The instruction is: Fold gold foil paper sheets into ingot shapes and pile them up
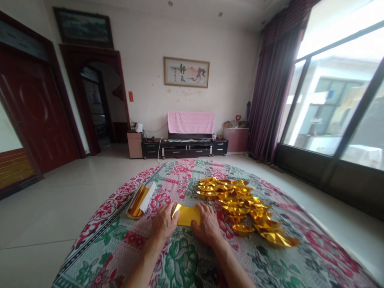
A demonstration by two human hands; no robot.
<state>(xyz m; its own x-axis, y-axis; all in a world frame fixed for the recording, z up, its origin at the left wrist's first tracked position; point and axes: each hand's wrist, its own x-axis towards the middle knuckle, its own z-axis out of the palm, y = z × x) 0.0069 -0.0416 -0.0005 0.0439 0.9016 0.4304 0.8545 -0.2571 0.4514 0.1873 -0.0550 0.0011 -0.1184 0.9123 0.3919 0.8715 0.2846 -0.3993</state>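
Observation:
A sheet of gold foil paper (pixel 188 215) lies between my hands, low over the flowered tablecloth. My left hand (pixel 164 221) grips its left end, where the foil bends up and catches the light. On the right end, my right hand (pixel 207 222) is closed with the thumb at the near edge and the fingers at the far side. To the right sit several folded gold paper ingots (pixel 237 208) in loose rows. Left of my left hand rests a curled stack of gold and white paper sheets (pixel 141 202).
The round table (pixel 120 244) is covered by a red, green and grey flowered cloth. Beyond it, across the tiled floor, stands a low black cabinet (pixel 187 150) with a pink cloth (pixel 191 122) above it. Large windows (pixel 333 108) are at the right.

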